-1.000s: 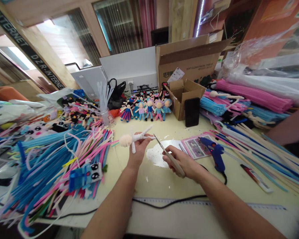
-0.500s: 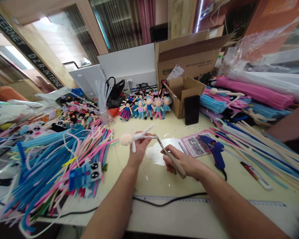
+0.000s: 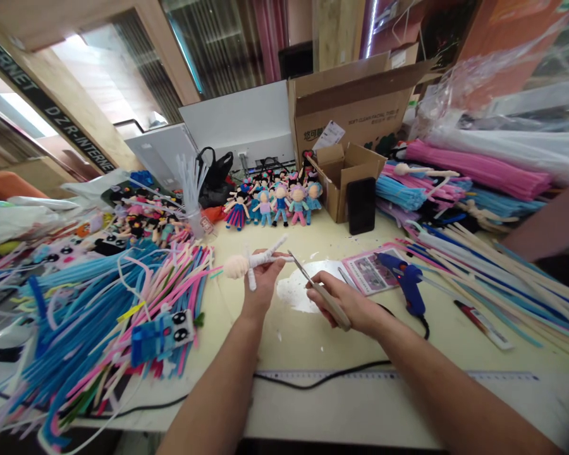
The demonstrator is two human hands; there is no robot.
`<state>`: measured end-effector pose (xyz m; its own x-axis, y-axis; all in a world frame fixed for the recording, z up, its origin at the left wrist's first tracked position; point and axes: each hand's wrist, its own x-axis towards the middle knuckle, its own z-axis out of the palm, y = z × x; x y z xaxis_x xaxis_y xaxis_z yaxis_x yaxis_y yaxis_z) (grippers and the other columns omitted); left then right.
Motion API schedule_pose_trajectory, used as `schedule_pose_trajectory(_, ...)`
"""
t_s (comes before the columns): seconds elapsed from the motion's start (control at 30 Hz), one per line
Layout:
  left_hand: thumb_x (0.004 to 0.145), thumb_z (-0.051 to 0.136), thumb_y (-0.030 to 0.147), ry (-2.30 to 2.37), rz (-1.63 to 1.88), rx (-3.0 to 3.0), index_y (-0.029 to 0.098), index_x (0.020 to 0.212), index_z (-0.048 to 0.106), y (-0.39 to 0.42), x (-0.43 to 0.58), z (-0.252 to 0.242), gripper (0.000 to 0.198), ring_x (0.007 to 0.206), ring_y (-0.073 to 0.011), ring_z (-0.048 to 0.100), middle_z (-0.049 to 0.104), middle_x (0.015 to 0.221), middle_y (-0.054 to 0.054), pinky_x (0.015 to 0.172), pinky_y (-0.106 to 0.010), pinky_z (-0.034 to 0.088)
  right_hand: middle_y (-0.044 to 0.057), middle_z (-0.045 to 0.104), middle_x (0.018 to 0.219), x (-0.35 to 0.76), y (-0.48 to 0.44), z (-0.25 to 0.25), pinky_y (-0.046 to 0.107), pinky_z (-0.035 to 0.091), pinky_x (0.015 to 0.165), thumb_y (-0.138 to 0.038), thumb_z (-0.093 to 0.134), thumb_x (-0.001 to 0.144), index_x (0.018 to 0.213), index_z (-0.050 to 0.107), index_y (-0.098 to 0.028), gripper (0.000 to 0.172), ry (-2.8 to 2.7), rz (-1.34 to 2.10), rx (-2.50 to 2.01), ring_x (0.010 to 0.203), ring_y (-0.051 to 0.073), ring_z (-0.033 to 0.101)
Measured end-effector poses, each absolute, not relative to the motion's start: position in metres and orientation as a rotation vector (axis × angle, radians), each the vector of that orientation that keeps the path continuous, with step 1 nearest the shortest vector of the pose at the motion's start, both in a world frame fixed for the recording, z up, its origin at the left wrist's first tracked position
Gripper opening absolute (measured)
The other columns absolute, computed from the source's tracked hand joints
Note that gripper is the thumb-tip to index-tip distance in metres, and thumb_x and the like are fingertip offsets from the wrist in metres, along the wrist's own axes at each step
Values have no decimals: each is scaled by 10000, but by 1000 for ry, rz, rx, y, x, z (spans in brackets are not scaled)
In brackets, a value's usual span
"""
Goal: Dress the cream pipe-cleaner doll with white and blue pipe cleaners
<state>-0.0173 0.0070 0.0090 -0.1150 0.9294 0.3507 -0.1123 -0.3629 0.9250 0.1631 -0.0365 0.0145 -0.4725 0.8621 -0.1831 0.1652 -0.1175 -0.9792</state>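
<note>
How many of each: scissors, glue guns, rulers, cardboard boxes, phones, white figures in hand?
Scissors, in right hand: 1
White figure, in left hand: 1
Glue gun: 1
Ruler: 1
Cardboard boxes: 2
Phone: 1
Total: 7

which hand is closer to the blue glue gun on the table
Right. The right hand, gripping beige-handled scissors, is just left of the blue plastic glue gun; the left hand, holding a white pipe-cleaner doll, is farther left.

A yellow table (image 3: 303,344) carries a cardboard box (image 3: 355,107). Behind the box stands a wooden pillar (image 3: 334,31) beside a bright light strip (image 3: 370,28); left of the box, a window (image 3: 218,44) with blinds.
</note>
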Motion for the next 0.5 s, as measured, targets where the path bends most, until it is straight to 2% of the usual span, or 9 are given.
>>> schedule_pose_trajectory(0.1, 714, 687, 208, 976, 1610, 1306, 168, 818, 598, 7, -18, 11, 143, 824, -167, 668, 716, 802, -34, 879, -348, 472, -73, 454, 574, 162, -36, 13, 219, 400, 426, -563, 498, 825, 963, 448, -224, 369, -1572, 1681, -1100, 460, 93, 454)
schedule_pose_trajectory(0.3, 700, 698, 204, 958, 1607, 1272, 166, 816, 597, 7, -17, 11, 158, 823, -177, 673, 716, 800, -39, 897, -363, 465, -37, 510, 690, 163, -38, 15, 264, 457, 566, -533, 463, 857, 1014, 430, -218, 353, -1617, 1734, -1115, 577, 106, 526)
schedule_pose_trajectory(0.5, 700, 701, 207, 955, 1593, 1295, 169, 812, 602, 6, -16, 10, 155, 826, -179, 674, 716, 802, -37, 895, -364, 469, -46, 506, 658, 164, -37, 17, 259, 444, 542, -506, 451, 872, 997, 430, -225, 308, -1696, 1665, -1170, 561, 110, 523)
